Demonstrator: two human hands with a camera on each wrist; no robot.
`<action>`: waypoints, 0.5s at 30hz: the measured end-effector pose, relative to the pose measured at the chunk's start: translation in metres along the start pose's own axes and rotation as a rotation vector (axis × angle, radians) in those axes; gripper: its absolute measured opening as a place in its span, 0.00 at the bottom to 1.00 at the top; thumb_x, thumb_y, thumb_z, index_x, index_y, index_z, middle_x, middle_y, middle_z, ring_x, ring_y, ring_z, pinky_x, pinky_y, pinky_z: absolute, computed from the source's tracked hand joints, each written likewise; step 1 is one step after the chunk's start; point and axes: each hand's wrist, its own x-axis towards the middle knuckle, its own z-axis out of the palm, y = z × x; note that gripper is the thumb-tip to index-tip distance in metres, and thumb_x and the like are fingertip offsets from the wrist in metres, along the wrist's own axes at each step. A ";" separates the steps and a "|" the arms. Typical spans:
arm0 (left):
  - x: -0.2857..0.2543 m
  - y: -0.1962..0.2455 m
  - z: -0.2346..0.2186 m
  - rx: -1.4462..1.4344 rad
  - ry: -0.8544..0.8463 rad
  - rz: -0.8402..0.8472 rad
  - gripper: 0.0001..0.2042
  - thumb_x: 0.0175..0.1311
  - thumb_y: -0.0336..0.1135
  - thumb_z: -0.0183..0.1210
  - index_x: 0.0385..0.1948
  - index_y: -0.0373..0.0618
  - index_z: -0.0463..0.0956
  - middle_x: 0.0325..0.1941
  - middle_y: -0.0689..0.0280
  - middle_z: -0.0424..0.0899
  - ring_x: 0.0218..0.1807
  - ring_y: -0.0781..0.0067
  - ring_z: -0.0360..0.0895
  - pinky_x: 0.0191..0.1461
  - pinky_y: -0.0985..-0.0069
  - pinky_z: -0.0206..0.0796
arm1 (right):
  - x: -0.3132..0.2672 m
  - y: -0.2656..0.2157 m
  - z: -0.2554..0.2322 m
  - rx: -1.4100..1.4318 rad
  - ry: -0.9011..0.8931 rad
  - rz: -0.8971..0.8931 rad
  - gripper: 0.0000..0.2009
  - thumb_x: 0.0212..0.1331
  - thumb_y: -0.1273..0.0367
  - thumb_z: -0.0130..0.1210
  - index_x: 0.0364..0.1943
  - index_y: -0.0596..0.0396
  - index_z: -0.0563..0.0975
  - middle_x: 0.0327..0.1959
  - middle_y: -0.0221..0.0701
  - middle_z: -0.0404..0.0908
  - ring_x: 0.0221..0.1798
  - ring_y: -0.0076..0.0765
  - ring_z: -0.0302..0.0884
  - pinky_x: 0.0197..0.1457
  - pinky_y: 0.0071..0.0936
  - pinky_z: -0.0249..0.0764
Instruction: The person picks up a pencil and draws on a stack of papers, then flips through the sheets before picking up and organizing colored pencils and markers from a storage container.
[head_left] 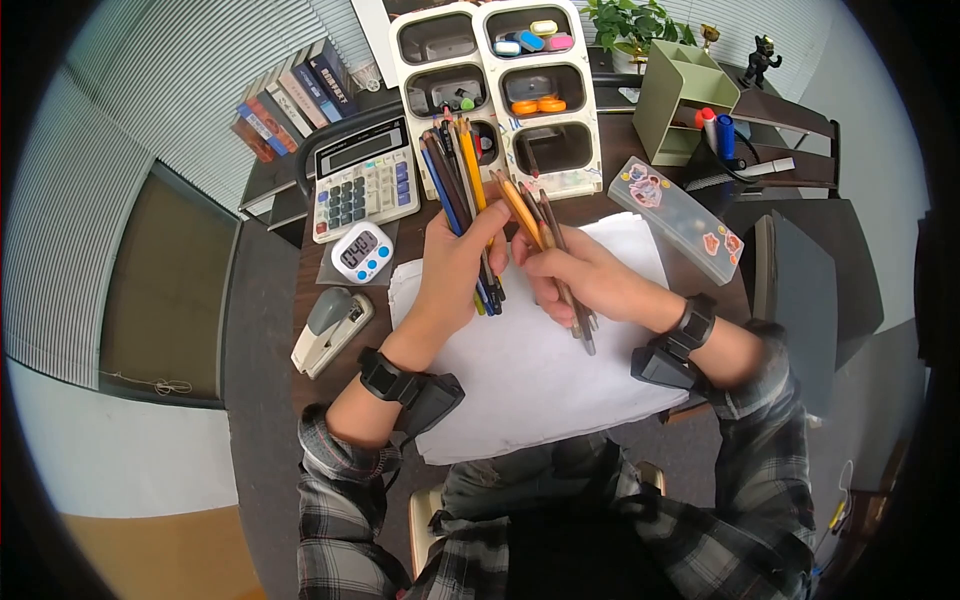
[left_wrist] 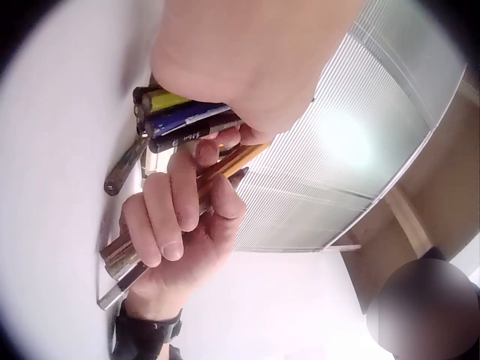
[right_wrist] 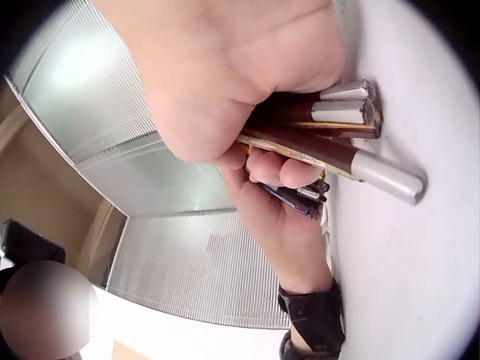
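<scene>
My left hand point(head_left: 455, 262) grips a bundle of several pencils point(head_left: 468, 160), blue, dark, yellow and others, points up, over the white paper point(head_left: 530, 380). Close beside it, my right hand point(head_left: 590, 275) holds a smaller bunch of brown and tan pencils point(head_left: 522, 205), tilted, with their blunt ends towards the paper. In the left wrist view, blue and yellow-green pencil ends point(left_wrist: 187, 118) stick out below the left palm, and the right hand point(left_wrist: 176, 225) is curled round its bunch. Silver-ended brown pencils point(right_wrist: 337, 161) show under the right hand point(right_wrist: 232, 82) in the right wrist view.
A white organizer point(head_left: 492, 100) with erasers stands behind the hands. Left of the paper are a calculator point(head_left: 365, 190), a timer point(head_left: 361, 252) and a stapler point(head_left: 333, 330). To the right lie a stickered pencil case point(head_left: 680, 220) and a green holder point(head_left: 680, 100) near markers.
</scene>
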 end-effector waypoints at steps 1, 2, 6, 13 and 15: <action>0.000 0.000 0.000 -0.065 -0.030 -0.008 0.09 0.68 0.38 0.59 0.34 0.42 0.75 0.16 0.70 0.71 0.18 0.83 0.67 0.22 0.82 0.57 | 0.000 0.000 -0.001 0.040 -0.015 0.027 0.05 0.67 0.70 0.45 0.42 0.55 0.67 0.19 0.26 0.66 0.17 0.23 0.64 0.19 0.23 0.63; 0.000 -0.002 -0.001 -0.065 -0.031 -0.008 0.09 0.68 0.38 0.59 0.34 0.42 0.75 0.16 0.70 0.71 0.18 0.83 0.67 0.22 0.82 0.57 | 0.001 0.000 -0.002 0.041 -0.014 0.026 0.05 0.67 0.70 0.45 0.42 0.55 0.67 0.19 0.26 0.66 0.17 0.23 0.64 0.19 0.23 0.63; 0.002 -0.004 -0.006 -0.121 -0.112 -0.059 0.10 0.68 0.40 0.60 0.34 0.42 0.76 0.17 0.70 0.72 0.19 0.83 0.67 0.24 0.82 0.57 | 0.001 0.000 -0.005 0.095 -0.028 0.048 0.05 0.66 0.70 0.42 0.40 0.56 0.66 0.20 0.27 0.66 0.17 0.24 0.62 0.19 0.23 0.62; 0.000 -0.001 -0.003 0.015 -0.113 -0.060 0.11 0.67 0.40 0.62 0.35 0.41 0.77 0.20 0.69 0.76 0.21 0.84 0.67 0.25 0.82 0.57 | 0.002 0.001 -0.003 0.097 -0.028 0.033 0.06 0.66 0.69 0.44 0.40 0.55 0.64 0.23 0.29 0.69 0.21 0.25 0.68 0.23 0.26 0.68; 0.000 -0.002 -0.001 -0.003 -0.106 -0.048 0.11 0.67 0.41 0.62 0.35 0.41 0.77 0.20 0.70 0.75 0.21 0.84 0.67 0.26 0.82 0.57 | 0.003 0.002 -0.002 0.071 -0.011 0.018 0.06 0.67 0.68 0.44 0.40 0.56 0.65 0.25 0.31 0.71 0.23 0.26 0.71 0.25 0.27 0.72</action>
